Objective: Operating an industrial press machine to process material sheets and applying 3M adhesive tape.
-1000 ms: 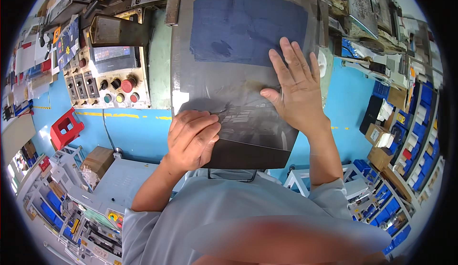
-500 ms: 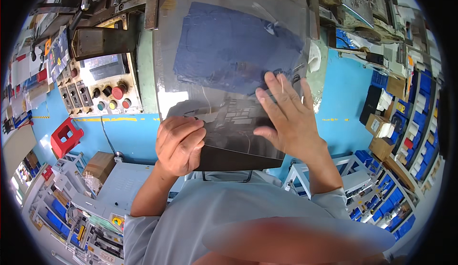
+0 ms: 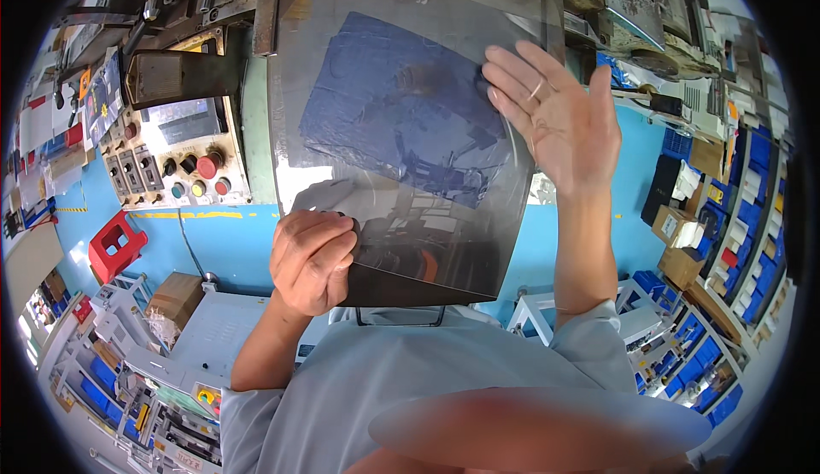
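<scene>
Clear plastic sheet (image 3: 401,132) raised before control panel (image 3: 175,166). Left hand (image 3: 312,260) fingers clamped on lower-left corner; right hand (image 3: 559,119) fingers spread flat, backing right edge. Keep pinch firm, avoid creasing.

Left hand (image 3: 312,260) sits just left of centre frame, curled into a loose fist, knuckles toward the camera, fingers folded in and pinched tight with the thumb tucked at the right side. Its bare forearm runs down and left to a pale short sleeve at the lower left. Right hand (image 3: 555,119) is up in the upper right, wide open, palm facing the camera, fingers spread and pointing up-left, thumb out to the right. A ring shows on one finger. Its forearm drops almost straight down to the sleeve at lower right. The two hands are well apart, right much higher than left.
</scene>
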Demonstrator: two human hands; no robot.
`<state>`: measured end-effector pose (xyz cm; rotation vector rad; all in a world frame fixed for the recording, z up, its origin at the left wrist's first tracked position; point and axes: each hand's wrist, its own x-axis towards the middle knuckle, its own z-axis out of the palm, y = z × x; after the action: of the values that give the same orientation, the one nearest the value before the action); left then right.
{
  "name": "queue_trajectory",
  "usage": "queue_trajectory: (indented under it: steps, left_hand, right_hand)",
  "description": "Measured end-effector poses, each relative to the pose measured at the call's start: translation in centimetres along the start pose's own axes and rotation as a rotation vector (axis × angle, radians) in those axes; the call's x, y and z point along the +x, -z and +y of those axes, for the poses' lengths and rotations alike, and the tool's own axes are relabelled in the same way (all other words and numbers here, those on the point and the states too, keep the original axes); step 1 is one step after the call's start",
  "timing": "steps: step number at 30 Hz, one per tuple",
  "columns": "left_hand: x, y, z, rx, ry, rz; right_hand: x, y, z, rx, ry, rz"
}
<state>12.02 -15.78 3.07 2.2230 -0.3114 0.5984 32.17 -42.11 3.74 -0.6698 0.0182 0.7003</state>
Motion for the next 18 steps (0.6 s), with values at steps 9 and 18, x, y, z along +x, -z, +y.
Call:
queue_trajectory:
  steps: [9,18]
  left_hand:
    - [0.1,-0.1,0.0,0.006,-0.002,-0.01]
    - [0.1,-0.1,0.1,0.016,0.011,-0.03]
  right_hand:
    - [2.1,-0.1,-0.6,-0.159,-0.026,0.034]
    - [2.2,-0.1,-0.7,-0.163,-0.042,0.051]
